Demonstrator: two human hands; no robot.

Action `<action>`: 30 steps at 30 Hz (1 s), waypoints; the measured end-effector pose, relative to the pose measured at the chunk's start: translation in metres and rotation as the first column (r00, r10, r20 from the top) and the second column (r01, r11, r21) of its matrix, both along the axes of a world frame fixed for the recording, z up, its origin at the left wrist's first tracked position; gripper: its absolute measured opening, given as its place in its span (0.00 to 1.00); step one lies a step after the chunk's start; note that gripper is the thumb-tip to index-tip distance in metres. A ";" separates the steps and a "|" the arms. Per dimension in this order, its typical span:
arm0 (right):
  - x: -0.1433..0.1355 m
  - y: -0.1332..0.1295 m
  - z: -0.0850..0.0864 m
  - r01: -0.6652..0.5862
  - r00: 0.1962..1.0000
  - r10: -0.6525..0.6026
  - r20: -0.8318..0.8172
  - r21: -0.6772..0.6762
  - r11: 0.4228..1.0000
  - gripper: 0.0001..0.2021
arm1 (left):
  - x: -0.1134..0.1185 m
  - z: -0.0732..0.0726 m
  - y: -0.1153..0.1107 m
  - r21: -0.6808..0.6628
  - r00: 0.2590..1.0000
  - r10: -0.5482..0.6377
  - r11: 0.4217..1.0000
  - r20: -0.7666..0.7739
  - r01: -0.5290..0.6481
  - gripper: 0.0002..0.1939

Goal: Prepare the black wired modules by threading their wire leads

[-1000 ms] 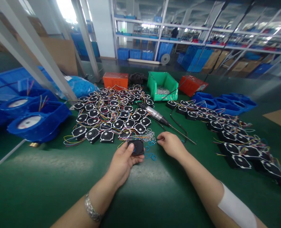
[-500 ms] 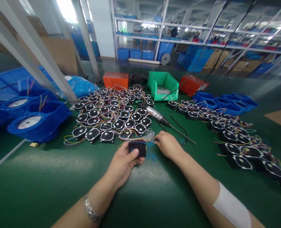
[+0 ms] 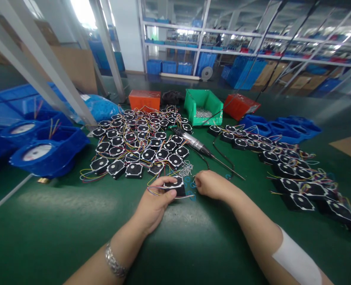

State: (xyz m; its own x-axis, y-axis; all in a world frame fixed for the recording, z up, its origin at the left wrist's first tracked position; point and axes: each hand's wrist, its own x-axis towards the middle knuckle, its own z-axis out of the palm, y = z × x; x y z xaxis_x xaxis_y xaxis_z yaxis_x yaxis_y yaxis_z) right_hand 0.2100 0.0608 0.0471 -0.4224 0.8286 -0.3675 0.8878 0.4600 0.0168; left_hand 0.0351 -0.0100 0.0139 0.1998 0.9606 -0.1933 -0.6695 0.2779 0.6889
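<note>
My left hand point(image 3: 156, 200) is closed around a small black square motor point(image 3: 179, 190) with white edging and a pale round centre facing up. Its coloured wires trail across my fingers and past its front. To its right, my right hand point(image 3: 206, 184) is pinched just above the table; whatever is between the fingertips is hidden or too small to name. Thin blue rings point(image 3: 188, 184) lie between the two hands. Behind them is a little heap of silver screws point(image 3: 186, 168). An electric screwdriver point(image 3: 194, 143) with a long shaft lies beyond my right hand.
Many similar motors point(image 3: 133, 170) with tangled wires cover the left middle of the green table point(image 3: 104, 221). More motors point(image 3: 302, 202) form rows at right. A green bin point(image 3: 193, 118) of small metal parts, orange boxes point(image 3: 145, 99) and blue housings point(image 3: 44, 156) stand around.
The motor in my left hand has turned so its white-edged face and wires show. My right hand has drawn back slightly from the screws, towards me.
</note>
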 end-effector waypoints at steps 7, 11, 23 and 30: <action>-0.006 -0.008 -0.002 -0.050 0.999 0.051 -0.008 0.088 0.995 0.06 | 0.001 -0.005 0.001 0.044 0.989 0.013 0.999 -0.148 -0.006 0.09; -0.006 -0.009 -0.004 -0.075 0.997 0.077 -0.007 0.128 0.989 0.05 | 0.001 -0.005 0.002 0.045 0.985 0.003 0.999 -0.171 0.005 0.11; -0.003 -0.014 0.002 -0.063 0.993 0.087 -0.078 0.277 0.959 0.08 | 0.002 0.000 0.002 0.002 0.998 0.024 1.000 -0.065 -0.024 0.23; -0.006 -0.017 0.009 -0.033 0.997 0.045 -0.061 0.190 0.981 0.15 | 0.000 0.000 0.003 -0.005 0.998 0.024 1.000 -0.050 -0.024 0.23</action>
State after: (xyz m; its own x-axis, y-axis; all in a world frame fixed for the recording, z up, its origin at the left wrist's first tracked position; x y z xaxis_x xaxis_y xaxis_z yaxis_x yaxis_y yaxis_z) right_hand 0.2038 0.0437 0.0563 -0.4731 0.8630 -0.1772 0.8714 0.4880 0.0500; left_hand 0.0352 -0.0072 0.0139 0.1665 0.9639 -0.2079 -0.6409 0.2660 0.7200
